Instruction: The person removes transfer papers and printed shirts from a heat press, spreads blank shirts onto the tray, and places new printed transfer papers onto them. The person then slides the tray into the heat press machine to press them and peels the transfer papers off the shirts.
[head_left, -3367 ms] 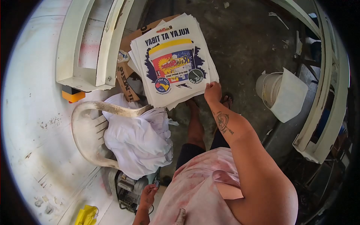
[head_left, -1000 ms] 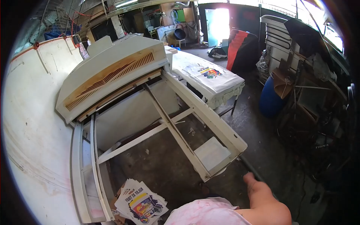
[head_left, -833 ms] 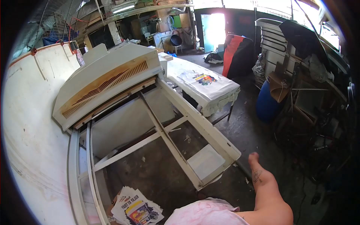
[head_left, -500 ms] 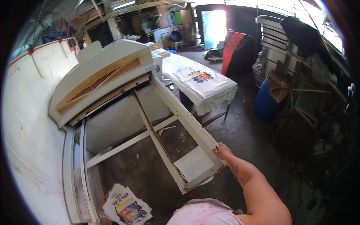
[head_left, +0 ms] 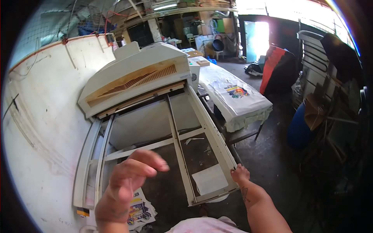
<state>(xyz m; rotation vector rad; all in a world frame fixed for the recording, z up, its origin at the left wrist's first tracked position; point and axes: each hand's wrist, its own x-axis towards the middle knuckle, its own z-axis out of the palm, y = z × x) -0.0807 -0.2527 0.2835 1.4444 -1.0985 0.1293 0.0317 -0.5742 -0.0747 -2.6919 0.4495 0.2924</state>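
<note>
Right hand [head_left: 240, 173] on frame [head_left: 216, 143], near right corner.
Fingers close over the edge, apparently for support; frame extends from vented housing [head_left: 136, 72]; left hand [head_left: 132, 176] raised, empty, fingers loosely curled.

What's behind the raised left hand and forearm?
Printed sheets, right side showing, and a pale crossbar, partly hidden. The left hand and forearm cover the sheets' left side; whatever else is there can't be seen.

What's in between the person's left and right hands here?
In the head view, dark floor, a pale bar and a white sheet show between the left hand and the right hand gripping the frame.
</note>
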